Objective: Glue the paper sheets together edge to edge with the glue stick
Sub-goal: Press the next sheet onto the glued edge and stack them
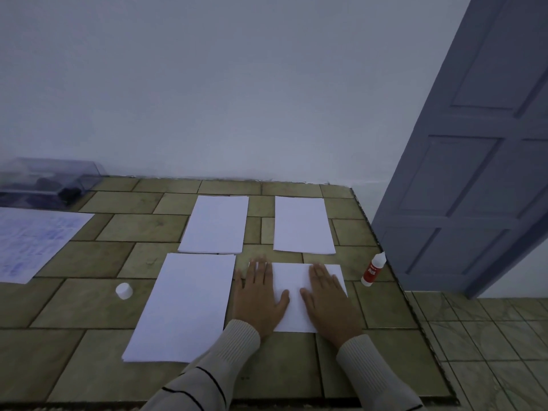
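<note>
Though dim and blue-tinted throughout, legible enough from the biggest thing down. Behind everything, smooth pale wall (237,84); at right, one panelled grey-blue door (474,173) above a pale tiled floor (489,336). Below the wall, one surface (89,351) patterned as olive-tan stone tiles with dark joints, trimmed dark along its right edge. On it, four blank white paper rectangles, matt and flat, some possibly thin stacks: near-left sheet (184,307), largest, close to the near edge; far-left sheet (215,225) and far-right sheet (302,225) side by side but apart, toward the far edge; near-right sheet (292,280), lying crosswise, just short of the far-right one. At the left edge, one printed sheet (32,241) covered in blue writing, too blurred to read. In the far left corner, one clear plastic box (44,182) with dark contents. On the near-right sheet, left hand (261,295) and right hand (329,298), both spread flat with straight fingers, pressing down and gripping nothing, the left overlapping the sheet's left edge; ribbed cream sleeves with thin dark stripes. By the right edge, one bottle-shaped glue stick (373,269), upright, uncapped, red label with white lettering, unreadable. Left of the near-left sheet, one small white round cap (124,291).
</note>
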